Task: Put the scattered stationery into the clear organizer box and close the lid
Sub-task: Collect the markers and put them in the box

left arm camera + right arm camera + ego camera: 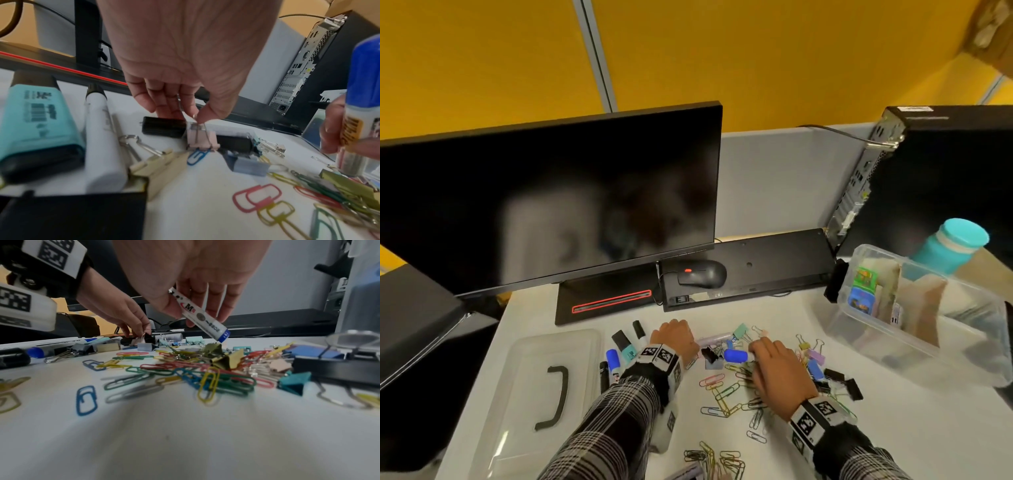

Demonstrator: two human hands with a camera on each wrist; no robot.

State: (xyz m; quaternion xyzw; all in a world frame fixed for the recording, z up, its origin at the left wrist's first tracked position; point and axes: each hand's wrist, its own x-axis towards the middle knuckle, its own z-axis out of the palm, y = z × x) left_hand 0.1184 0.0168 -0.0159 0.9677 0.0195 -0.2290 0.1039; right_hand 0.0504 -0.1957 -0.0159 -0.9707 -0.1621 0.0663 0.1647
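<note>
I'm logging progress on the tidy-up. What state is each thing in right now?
clear organizer box: open, some items already inside
lid: off, flat on the desk
left hand: pinching the wire handle of a pink binder clip
right hand: holding a blue-capped glue stick, tilted
paper clips: loose on the desk
monitor: dark

I see even, bright indoor light; wrist views blur toward 6 o'clock, and the head view's edges bow.

organizer box [914, 346] open-topped, paper clips [726, 394] littering desk
</note>
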